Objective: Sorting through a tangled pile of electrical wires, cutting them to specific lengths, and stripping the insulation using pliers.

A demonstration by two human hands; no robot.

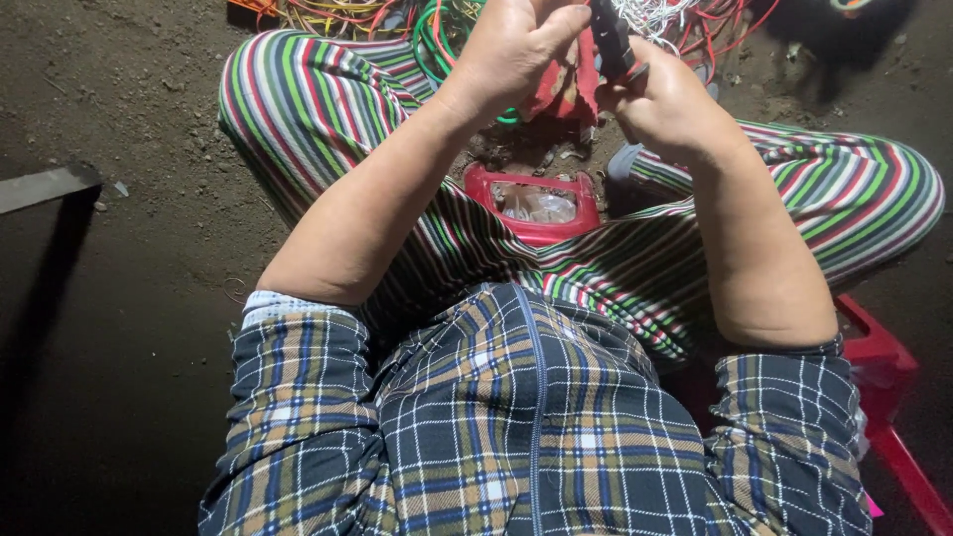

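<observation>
My left hand (511,50) is raised at the top of the view, fingers curled, its thumb pressed toward a dark-handled tool (613,40). My right hand (667,99) grips that tool from below. What the left fingers hold is hidden behind the hand. A red rag or scrap (561,89) hangs just behind both hands. Beyond them lies a tangle of coloured wires (437,25) in red, green, orange and white.
A small red plastic container (536,203) with clear scraps inside sits on the dirt floor between my striped trouser legs. A red plastic stool (888,397) shows at the right. A grey flat bar (45,187) lies at the left.
</observation>
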